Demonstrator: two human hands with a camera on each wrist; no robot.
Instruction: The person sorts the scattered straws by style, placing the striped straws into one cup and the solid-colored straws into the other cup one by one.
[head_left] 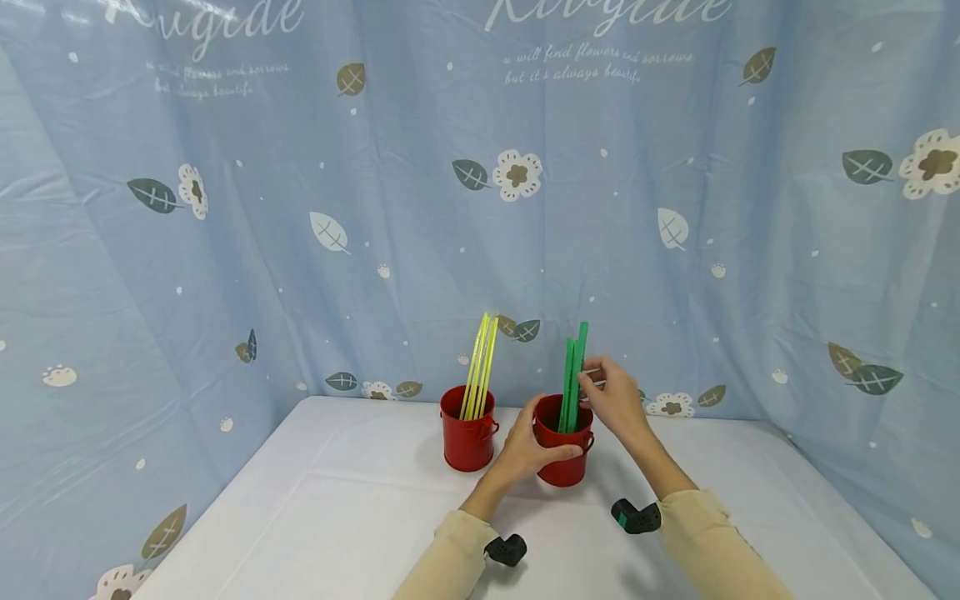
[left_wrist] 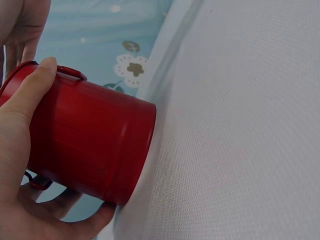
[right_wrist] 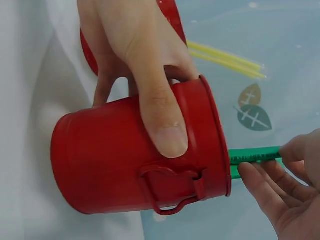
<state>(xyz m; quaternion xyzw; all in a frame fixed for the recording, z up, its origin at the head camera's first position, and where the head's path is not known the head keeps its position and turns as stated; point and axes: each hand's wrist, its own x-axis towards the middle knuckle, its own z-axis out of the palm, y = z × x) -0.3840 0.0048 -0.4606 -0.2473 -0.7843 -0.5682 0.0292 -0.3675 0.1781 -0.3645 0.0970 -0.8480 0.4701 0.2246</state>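
A red metal bucket (head_left: pixel 561 467) with small side handles stands on the white table, and green flat sticks (head_left: pixel 570 383) rise out of it. My left hand (head_left: pixel 522 446) grips this bucket, thumb (right_wrist: pixel 167 135) along the near side below the rim and fingers round the far side. With thumb and fingers, my right hand (head_left: pixel 617 400) pinches a green stick just above the rim; in the right wrist view dark print shows along that stick (right_wrist: pixel 255 154). The left wrist view shows the bucket's wall (left_wrist: pixel 95 135) and base close to the cloth, its contents hidden.
Left of the hands stands a second red bucket (head_left: pixel 468 442) holding several yellow sticks (head_left: pixel 480 367). A blue printed curtain (head_left: pixel 420 208) hangs behind the white-covered table (head_left: pixel 322 500). Black wrist devices (head_left: pixel 637 517) sit by both sleeves.
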